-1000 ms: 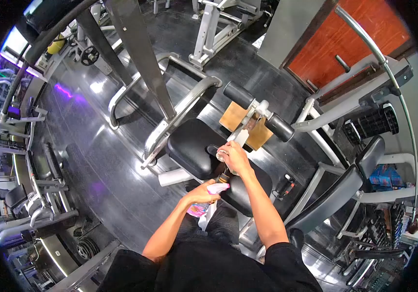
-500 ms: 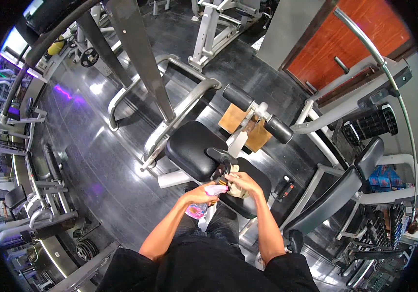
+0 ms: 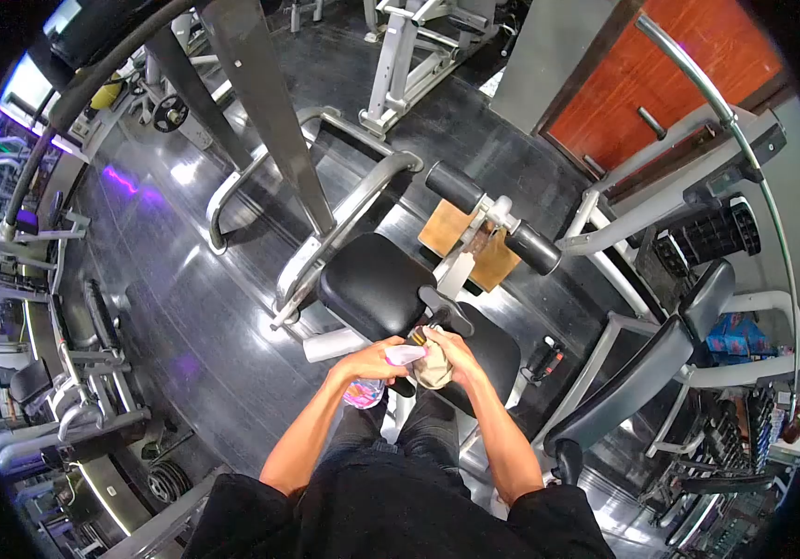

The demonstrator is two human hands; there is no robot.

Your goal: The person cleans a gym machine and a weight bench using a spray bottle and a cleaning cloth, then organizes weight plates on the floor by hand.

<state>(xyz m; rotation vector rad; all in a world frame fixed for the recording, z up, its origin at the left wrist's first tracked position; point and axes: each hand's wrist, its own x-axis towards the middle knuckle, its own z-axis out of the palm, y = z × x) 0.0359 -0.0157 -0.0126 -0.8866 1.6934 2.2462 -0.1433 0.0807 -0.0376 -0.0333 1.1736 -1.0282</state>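
My left hand [image 3: 369, 361] is closed round the neck of a spray bottle [image 3: 364, 393] with a white and pink head and a colourful lower part. My right hand [image 3: 453, 352] grips a crumpled beige cloth [image 3: 433, 370], close beside the bottle's nozzle. Both hands are together in front of me, over the near side of a gym machine's seat. A black padded seat [image 3: 377, 284] lies just beyond them, with a second black pad [image 3: 486, 349] to the right. A dark handle [image 3: 447, 310] sticks up between the pads, just past my right fingertips.
Black foam rollers [image 3: 532, 247] and a wooden board [image 3: 447, 226] are beyond the seat. A grey steel frame [image 3: 265, 112] rises ahead on the left. An inclined bench [image 3: 619, 391] stands at right, and a small black and red item [image 3: 545, 359] lies on the floor.
Both hands have drawn back slightly towards me, bringing the cloth away from the dark handle. The spray bottle has shifted a little left and now sits closer to the cloth.
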